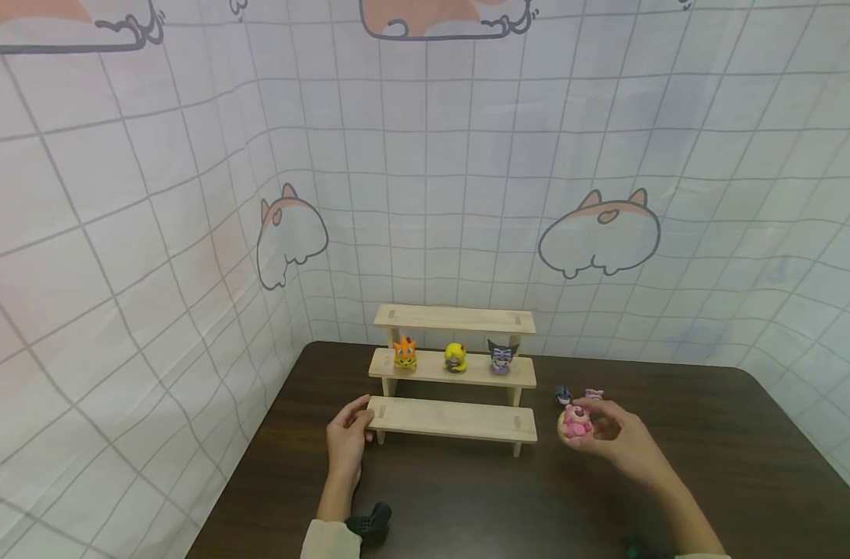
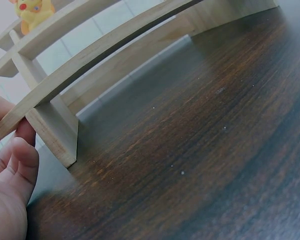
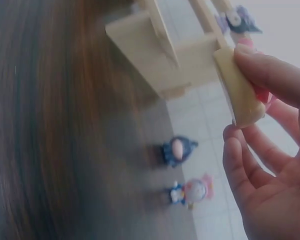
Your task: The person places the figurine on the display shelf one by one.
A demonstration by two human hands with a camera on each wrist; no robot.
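Note:
A pink bear figurine [image 1: 577, 421] with a round pale-yellow base [image 3: 239, 90] is pinched between the thumb and fingers of my right hand [image 1: 620, 442], to the right of a three-tier wooden display stand [image 1: 452, 418]. My left hand [image 1: 348, 437] grips the left end of the stand's lowest shelf, with fingers at the board's edge in the left wrist view. On the middle shelf stand an orange-eared yellow figurine [image 1: 405, 353], a yellow-haired figurine [image 1: 456, 358] and a purple figurine with dark ears [image 1: 501, 357].
Behind my right hand, a dark blue figurine [image 1: 563, 396] and a pink-topped figurine [image 3: 192, 191] stand on the dark wood table [image 1: 466, 497]. A white grid-patterned cloth [image 1: 425, 171] hangs behind the table and along its left side.

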